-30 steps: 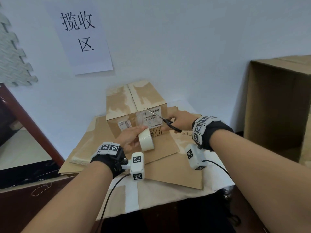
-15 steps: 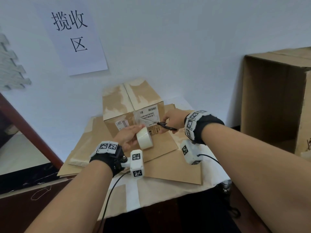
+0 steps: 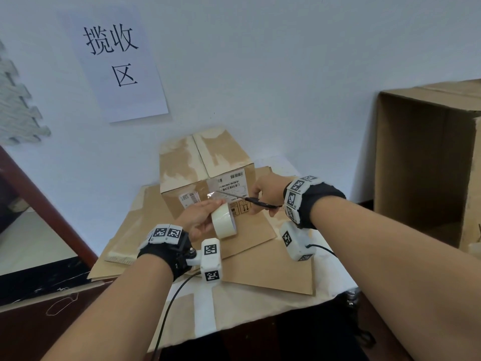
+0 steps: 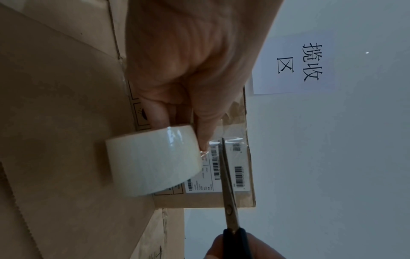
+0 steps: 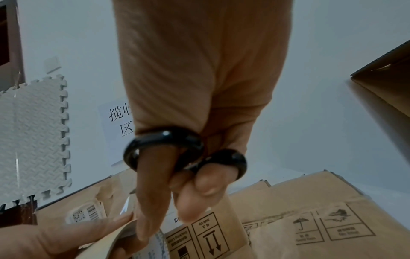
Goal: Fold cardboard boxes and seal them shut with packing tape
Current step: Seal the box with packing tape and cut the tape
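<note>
1. Head view: the folded cardboard box [image 3: 205, 173] stands at the counter's [image 3: 260, 306] far edge against the wall, on a pile of flattened cardboard sheets [image 3: 273, 272], its top flaps down and meeting along the middle seam.
2. The left hand [image 3: 200, 217] grips the roll of packing tape [image 3: 224, 225] just in front of the box's near face, thumb on top (fingers curled round it in the left wrist view [image 4: 153, 161]).
3. The right hand [image 3: 265, 191] holds black-handled scissors [image 3: 247, 200], thumb and a finger through the loops [image 5: 184, 154].
4. The blades [image 4: 226, 177] are together, pointing left across the labelled front of the box, beside the roll.
5. A clear strip of tape [image 3: 212, 195] glints between roll and box at the blade tips.
6. A paper sign [image 3: 114, 61] hangs on the wall; a large open carton [image 3: 426, 162] stands off the counter's right edge.
</note>
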Motion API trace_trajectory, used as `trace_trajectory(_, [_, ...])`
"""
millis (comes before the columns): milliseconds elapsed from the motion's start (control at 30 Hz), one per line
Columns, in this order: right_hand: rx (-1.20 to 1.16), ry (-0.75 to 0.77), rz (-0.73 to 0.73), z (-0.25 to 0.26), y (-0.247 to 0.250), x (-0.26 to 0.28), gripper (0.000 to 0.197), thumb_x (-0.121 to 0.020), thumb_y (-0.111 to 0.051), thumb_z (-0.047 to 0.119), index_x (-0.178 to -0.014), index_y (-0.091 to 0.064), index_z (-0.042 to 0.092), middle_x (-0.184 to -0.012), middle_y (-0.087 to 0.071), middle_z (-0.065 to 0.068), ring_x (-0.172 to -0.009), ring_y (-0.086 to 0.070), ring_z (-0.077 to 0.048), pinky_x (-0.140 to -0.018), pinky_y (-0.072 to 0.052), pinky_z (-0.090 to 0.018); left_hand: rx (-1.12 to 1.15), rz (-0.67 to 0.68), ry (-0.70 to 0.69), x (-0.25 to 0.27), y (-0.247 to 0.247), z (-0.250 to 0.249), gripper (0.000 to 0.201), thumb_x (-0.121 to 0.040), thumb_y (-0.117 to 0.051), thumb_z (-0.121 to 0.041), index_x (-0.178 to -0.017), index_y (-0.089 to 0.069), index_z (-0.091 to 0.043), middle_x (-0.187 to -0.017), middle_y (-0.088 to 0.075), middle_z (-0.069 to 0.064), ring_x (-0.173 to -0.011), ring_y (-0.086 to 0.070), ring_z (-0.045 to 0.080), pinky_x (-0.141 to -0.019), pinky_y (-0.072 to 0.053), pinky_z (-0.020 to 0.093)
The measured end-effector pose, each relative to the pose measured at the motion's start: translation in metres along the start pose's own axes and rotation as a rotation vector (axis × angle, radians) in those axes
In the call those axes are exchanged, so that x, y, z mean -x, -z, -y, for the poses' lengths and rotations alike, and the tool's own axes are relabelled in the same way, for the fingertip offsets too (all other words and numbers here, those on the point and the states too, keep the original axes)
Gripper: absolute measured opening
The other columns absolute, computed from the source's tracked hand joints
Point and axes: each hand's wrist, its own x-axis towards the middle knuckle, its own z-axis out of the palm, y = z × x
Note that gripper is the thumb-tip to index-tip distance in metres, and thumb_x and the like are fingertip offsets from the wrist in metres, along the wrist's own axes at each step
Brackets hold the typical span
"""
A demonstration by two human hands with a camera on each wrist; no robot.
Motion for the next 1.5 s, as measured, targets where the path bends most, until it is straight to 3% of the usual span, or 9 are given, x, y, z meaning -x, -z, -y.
trace_trajectory(200, [-0.003,-0.005,0.026,0.003,0.000,0.002,0.041,-0.072,-0.081,0.036,-0.095,-0.066,0.005,-0.046,-0.061,0.006,-0.046,-0.061,-0.012,-0.062,-0.057,-0.028,-0.023,0.008,0.020,-0.003,0.002,-0.005,0.023,-0.092,-0.063,-0.011,-0.112,-0.067,-0.001,-0.113,-0.069,0.018,-0.110,-0.065,0.027,-0.085,-0.057,0.036])
trace_trajectory(367, [0.100,-0.008,0.037,0.004,-0.007,-0.004,0.044,-0.070,-0.082,0.040,-0.092,-0.066,0.006,-0.063,-0.067,-0.001,-0.053,-0.064,-0.017,-0.066,-0.059,-0.035,-0.170,-0.038,0.061,0.001,0.006,-0.003,0.017,-0.088,-0.067,-0.009,-0.103,-0.067,-0.002,-0.096,-0.073,0.015,-0.085,-0.070,0.022,-0.061,-0.060,0.030])
trace_trajectory(533, [-0.083,-0.095,-0.017,-0.006,-0.020,-0.004,0.038,-0.071,-0.083,0.029,-0.093,-0.064,0.006,-0.060,-0.062,-0.002,-0.044,-0.057,-0.015,-0.054,-0.056,-0.027,-0.251,-0.100,-0.006,-0.004,0.013,0.000,0.020,-0.087,-0.069,-0.011,-0.103,-0.066,0.000,-0.099,-0.072,0.017,-0.088,-0.069,0.024,-0.084,-0.057,0.037])
trace_trajectory(767, [0.011,-0.335,0.058,-0.047,-0.023,0.002,0.057,-0.063,-0.083,0.050,-0.091,-0.071,0.003,-0.079,-0.075,-0.011,-0.076,-0.073,-0.028,-0.082,-0.057,-0.044,-0.312,-0.058,-0.041,0.001,0.013,-0.004,0.023,-0.087,-0.068,-0.011,-0.108,-0.069,-0.001,-0.108,-0.071,0.014,-0.105,-0.066,0.026,-0.094,-0.053,0.043])
trace_trajectory(900, [0.239,-0.442,-0.057,-0.069,-0.025,0.025,0.018,-0.086,-0.058,0.044,-0.078,-0.057,0.027,-0.087,-0.065,-0.006,-0.076,-0.060,-0.025,-0.065,-0.049,-0.023,-0.377,0.019,-0.046,0.007,0.000,-0.003,0.021,-0.089,-0.065,-0.011,-0.108,-0.069,-0.001,-0.109,-0.071,0.012,-0.103,-0.065,0.024,-0.087,-0.055,0.037])
trace_trajectory(967, [0.240,-0.459,-0.080,-0.080,-0.025,0.034,0.029,-0.092,-0.053,0.030,-0.071,-0.033,0.033,-0.102,-0.059,-0.009,-0.085,-0.052,-0.023,-0.063,-0.046,-0.024,-0.419,0.054,-0.047,0.009,-0.008,-0.003,0.021,-0.091,-0.064,-0.012,-0.108,-0.070,-0.003,-0.111,-0.071,0.010,-0.104,-0.064,0.024,-0.085,-0.055,0.035])
trace_trajectory(1067, [0.187,-0.547,-0.205,-0.097,-0.023,0.044,0.014,-0.093,-0.052,0.029,-0.087,-0.046,0.017,-0.086,-0.059,-0.006,-0.077,-0.055,-0.023,-0.068,-0.044,-0.026,-0.480,0.093,-0.053,0.012,-0.022,-0.003,0.020,-0.092,-0.062,-0.013,-0.108,-0.070,-0.004,-0.112,-0.070,0.010,-0.106,-0.063,0.024,-0.085,-0.055,0.034])
trace_trajectory(1267, [0.177,-0.640,-0.187,-0.112,-0.030,0.059,0.026,-0.090,-0.051,0.035,-0.077,-0.054,0.012,-0.070,-0.057,-0.003,-0.058,-0.053,-0.017,-0.054,-0.039,-0.023,-0.539,0.184,-0.062,0.019,-0.045,0.000,0.021,-0.093,-0.061,-0.013,-0.111,-0.070,-0.007,-0.112,-0.071,0.010,-0.099,-0.066,0.020,-0.078,-0.056,0.031])
trace_trajectory(1500, [0.059,-0.575,-0.049,-0.104,-0.040,0.064,0.019,-0.086,-0.059,0.031,-0.088,-0.061,0.012,-0.099,-0.066,-0.007,-0.091,-0.064,-0.025,-0.075,-0.045,-0.027,-0.535,0.238,-0.087,0.030,-0.056,0.003,0.025,-0.096,-0.055,-0.007,-0.118,-0.067,-0.009,-0.117,-0.068,0.009,-0.096,-0.065,0.018,-0.071,-0.058,0.024])
